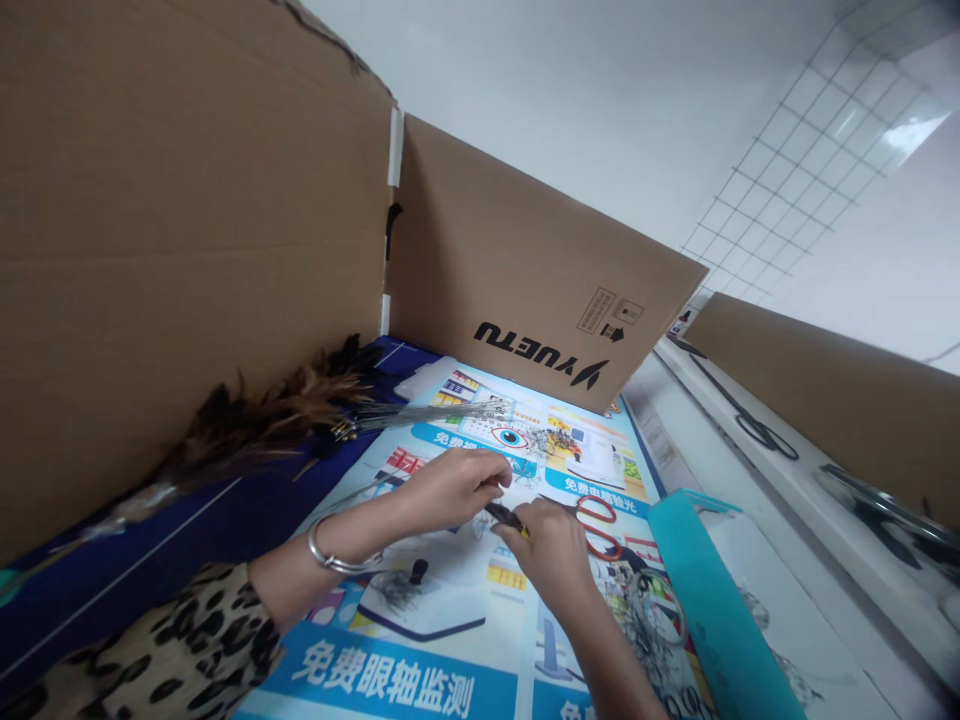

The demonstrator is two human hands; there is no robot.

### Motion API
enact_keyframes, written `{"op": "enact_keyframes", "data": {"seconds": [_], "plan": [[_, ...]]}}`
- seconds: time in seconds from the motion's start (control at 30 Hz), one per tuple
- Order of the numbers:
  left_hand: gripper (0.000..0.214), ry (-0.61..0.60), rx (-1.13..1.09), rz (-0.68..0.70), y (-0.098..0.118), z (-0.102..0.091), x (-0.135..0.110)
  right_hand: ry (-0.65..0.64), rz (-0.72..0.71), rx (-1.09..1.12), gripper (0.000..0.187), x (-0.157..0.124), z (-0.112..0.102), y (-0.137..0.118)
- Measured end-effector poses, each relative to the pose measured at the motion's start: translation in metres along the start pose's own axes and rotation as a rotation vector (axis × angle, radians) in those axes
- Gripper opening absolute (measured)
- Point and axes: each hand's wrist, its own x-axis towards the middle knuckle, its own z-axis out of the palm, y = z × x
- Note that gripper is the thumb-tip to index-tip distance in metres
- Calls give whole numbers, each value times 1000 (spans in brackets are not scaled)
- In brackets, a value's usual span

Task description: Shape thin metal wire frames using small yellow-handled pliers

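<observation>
Over the middle of the printed sheet, my left hand (459, 487) is closed in a pinch. What its fingertips hold is too small to make out. Just to its right, my right hand (553, 548) grips pliers (507, 518) with dark jaws and a bit of yellow on the handle. The jaws point toward my left fingertips. Scissors (598, 530) with red-orange handles lie right beside my right hand. Thin wires (431, 410) lie in a bundle beyond my left hand, and a small tangle of wire (401, 588) rests below it near a small black object (418, 571).
Brown and black feathers (277, 400) lie along the left cardboard wall (187, 200). A second cardboard panel (525, 270) stands at the back. Tangled wire loops (656, 630) and a teal holder (724, 610) are at the right, beside a white ledge (750, 430) with dark tools.
</observation>
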Motion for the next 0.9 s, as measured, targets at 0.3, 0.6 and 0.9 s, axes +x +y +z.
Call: {"op": "enact_keyframes", "data": {"seconds": [0.3,0.6,0.9], "plan": [[14,-99,43,27,1,1,-5,-86,-17,77,25,4,10,5],[14,-120,-72,-28,-15,13,-17,-160,-63,32,27,1,27,0],[11,-168,-357,-457,-70,33,-39,-19,-150,-10,26,-3,48,-13]]}}
